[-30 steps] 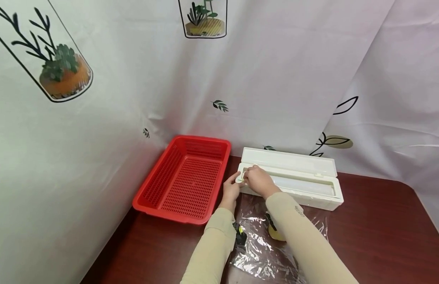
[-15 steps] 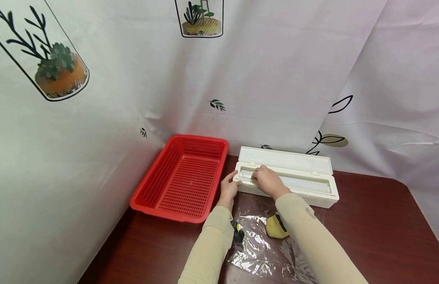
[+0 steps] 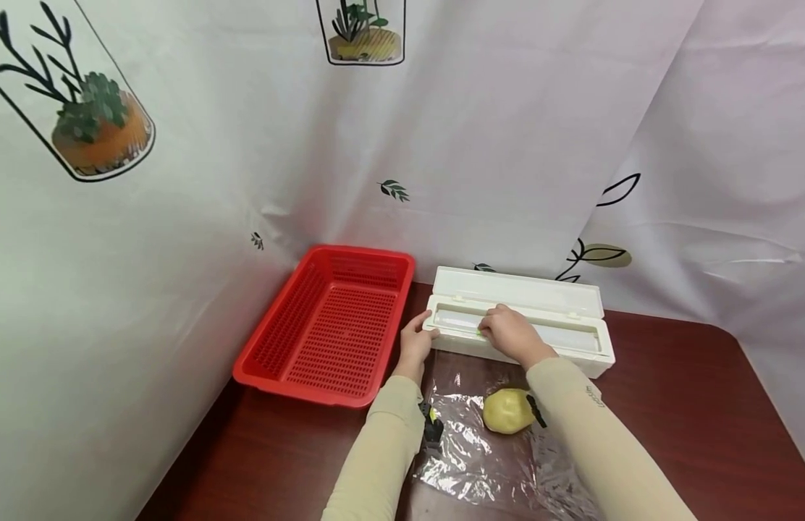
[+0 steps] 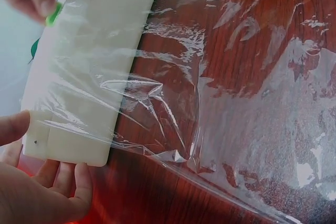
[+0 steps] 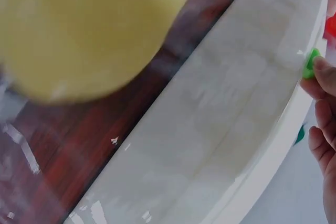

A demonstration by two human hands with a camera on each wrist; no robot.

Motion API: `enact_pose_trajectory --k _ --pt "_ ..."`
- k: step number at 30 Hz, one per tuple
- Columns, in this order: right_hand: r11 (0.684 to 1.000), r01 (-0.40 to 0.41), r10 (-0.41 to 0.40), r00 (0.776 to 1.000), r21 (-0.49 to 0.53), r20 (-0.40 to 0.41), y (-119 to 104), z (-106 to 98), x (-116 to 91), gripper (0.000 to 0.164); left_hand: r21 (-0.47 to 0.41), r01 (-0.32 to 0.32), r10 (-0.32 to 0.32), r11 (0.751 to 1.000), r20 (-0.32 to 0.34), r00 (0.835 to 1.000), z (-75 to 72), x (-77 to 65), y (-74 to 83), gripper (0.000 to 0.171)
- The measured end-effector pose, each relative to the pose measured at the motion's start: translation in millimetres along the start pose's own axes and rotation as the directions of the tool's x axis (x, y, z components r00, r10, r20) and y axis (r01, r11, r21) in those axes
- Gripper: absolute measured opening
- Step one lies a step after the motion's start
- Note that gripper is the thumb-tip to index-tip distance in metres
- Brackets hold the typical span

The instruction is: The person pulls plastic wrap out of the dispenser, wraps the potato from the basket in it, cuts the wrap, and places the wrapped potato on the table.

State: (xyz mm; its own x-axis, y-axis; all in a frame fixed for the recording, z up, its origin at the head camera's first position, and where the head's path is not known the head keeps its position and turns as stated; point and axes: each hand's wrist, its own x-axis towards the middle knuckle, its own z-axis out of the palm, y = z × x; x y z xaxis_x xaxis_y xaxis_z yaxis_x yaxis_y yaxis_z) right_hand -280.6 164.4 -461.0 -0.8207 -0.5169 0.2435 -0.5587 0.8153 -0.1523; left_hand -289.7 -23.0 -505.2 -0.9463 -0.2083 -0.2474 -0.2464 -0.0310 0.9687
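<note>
A long white cling film dispenser box (image 3: 470, 347) lies across the table with its lid raised and a film roll inside. My left hand (image 3: 415, 346) grips its left end, thumb on top and fingers round the end face in the left wrist view. My right hand (image 3: 512, 334) pinches a small green slide cutter (image 5: 311, 64) on the box's front top edge, left of its middle. Clear cling film (image 4: 262, 93) runs from that edge down over the front and across the table. A yellow rounded fruit (image 3: 504, 412) appears on the film, between my forearms in the head view.
To the left of the box stands a red perforated plastic basket (image 3: 383, 347) near the wall. The raised white lid (image 3: 520, 289) leans by the patterned curtain (image 3: 468, 145) at the back. Dark red tabletop (image 3: 689, 405) extends to the right.
My right hand has slid the green cutter rightward along the box edge from the left end. My left hand keeps its grip on the box. More of the fruit shows now.
</note>
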Motion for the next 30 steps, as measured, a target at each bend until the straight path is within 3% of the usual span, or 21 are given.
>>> enact_pose_trajectory --k 19,30 --pt "1.0 0.002 -0.001 0.998 0.01 -0.057 27 -10 -32 0.004 -0.001 -0.008 0.008 1.0 0.008 1.0 -2.6 -1.6 1.4 0.046" --pt "0.999 0.039 -0.038 0.997 0.0 -0.072 33 -13 -41 0.004 0.012 0.005 -0.006 1.0 0.024 1.0 -2.1 0.8 -0.9 0.045"
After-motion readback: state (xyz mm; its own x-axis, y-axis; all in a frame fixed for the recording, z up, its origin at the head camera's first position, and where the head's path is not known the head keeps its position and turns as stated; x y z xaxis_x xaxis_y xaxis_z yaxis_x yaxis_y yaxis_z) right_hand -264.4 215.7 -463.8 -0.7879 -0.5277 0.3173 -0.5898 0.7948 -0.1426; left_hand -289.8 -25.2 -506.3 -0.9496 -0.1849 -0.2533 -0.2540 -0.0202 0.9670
